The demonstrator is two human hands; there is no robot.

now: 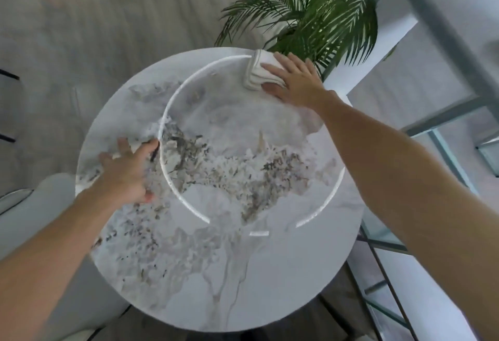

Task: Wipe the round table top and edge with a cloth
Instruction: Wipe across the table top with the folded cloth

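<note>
Two hands: both in my view, both bare, both down on the round table (221, 273).
Table: marble-patterned top, glossy; a ring-shaped bright reflection sits across its middle, so I read the surface as polished and likely to show streaks.
Cloth (256, 70): white, folded into a thick pad, lying at the far rim of the top, just in front of the palm plant (305, 8).
Right hand (291, 78): flat on the cloth, fingers spread wide, thumb on the table beside the pad. Not pinching it; pressing it. I judge the flat palm is there to load the whole pad evenly so it drags rather than rolls.
Left hand (127, 170): empty, fingers splayed, resting on the top near the left rim, well apart from the cloth. I judge it serves as a brace, since the right arm is at long reach across the table.
Fold: I take it the pad is folded to give a firm wiping face.
Step in hand: wiping the far part of the top, close to the edge.
Progress: I cannot tell which areas are already clean; no visible wet trail.
Edge: cloth lies on the top face, not wrapped over the rim; I judge the edge pass is not yet in hand.
Risk: plant fronds hang close to the cloth's position; a wide sweep could brush them.
</note>
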